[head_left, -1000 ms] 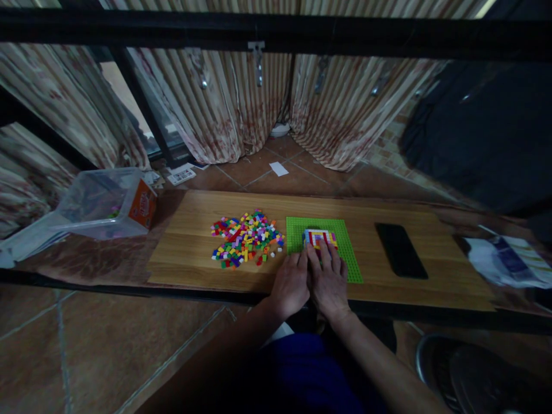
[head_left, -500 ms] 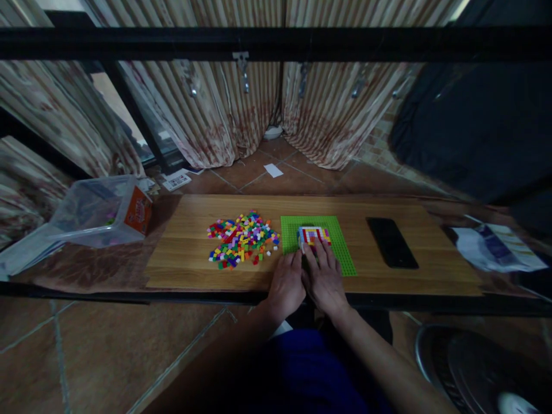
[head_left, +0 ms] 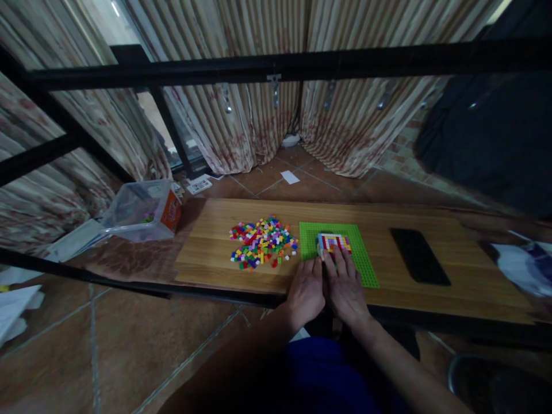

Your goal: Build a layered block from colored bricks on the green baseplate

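A small block of toy bricks [head_left: 331, 238], striped white, red and yellow with a pale blue side, sits on a green studded baseplate [head_left: 365, 265]. My right hand [head_left: 345, 290] reaches over its near side, fingers stretched out and the tips touching the bricks. Close beside it, my left hand [head_left: 307, 292] is closed, fingers bent together at the near edge of the baseplate. What the left fingers hold, if anything, is hidden. Left of the baseplate spreads a loose pile of small coloured bricks [head_left: 261, 242].
All this lies on a wooden board [head_left: 211, 270] on a low table. To the right is a black phone-like slab [head_left: 420, 257], with a white and purple packet [head_left: 524, 267] beyond. A clear plastic box [head_left: 140, 213] with an orange label stands left. A black rail [head_left: 194, 72] crosses behind.
The view has swung left and tilted, so everything appears farther right. Both hands stay at the brick block, with the right fingers still lying on it.
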A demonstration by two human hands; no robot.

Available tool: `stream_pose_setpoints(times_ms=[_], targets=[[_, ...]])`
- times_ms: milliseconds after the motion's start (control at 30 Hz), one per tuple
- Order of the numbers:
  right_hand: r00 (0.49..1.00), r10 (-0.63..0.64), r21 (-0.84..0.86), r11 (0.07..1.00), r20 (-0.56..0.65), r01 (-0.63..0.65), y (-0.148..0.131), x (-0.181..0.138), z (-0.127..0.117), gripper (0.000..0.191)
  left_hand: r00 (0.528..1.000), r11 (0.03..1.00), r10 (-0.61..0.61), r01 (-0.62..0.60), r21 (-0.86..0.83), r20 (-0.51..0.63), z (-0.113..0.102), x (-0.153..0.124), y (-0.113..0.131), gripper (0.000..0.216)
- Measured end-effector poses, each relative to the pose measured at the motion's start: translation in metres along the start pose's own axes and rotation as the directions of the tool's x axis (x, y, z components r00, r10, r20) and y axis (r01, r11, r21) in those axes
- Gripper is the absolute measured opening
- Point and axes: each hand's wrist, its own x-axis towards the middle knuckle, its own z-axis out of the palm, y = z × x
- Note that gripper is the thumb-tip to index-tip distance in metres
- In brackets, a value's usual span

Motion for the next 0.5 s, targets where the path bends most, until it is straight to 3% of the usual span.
stream_pose_setpoints(times_ms=[167, 267, 367, 500], targets=[[0.991, 0.008, 0.027, 1.0, -0.136, -0.005, -0.005, 0.003, -0.004, 0.06, 0.991, 0.998, -0.035, 0.027, -0.057, -0.133, -0.009, -0.025, -0.034, 0.054], [0.986, -0.021, 0.02, 0.999, -0.164, 0.025, -0.023, 0.011, -0.009, 0.044, 0.966, 0.997, -0.083, 0.081, -0.018, -0.245, -0.021, -0.029, -0.059, 0.045], [0.993, -0.118, 0.032, 0.992, -0.032, 0.119, -0.048, 0.028, -0.012, 0.036, 0.959, 0.991, -0.056, 0.088, 0.103, -0.279, -0.035, -0.02, -0.073, 0.04], [0.985, -0.066, 0.027, 0.998, 0.157, 0.062, -0.075, 0.056, -0.011, 0.027, 0.97, 0.96, -0.033, 0.098, 0.263, -0.242, -0.046, -0.004, -0.078, 0.033]])
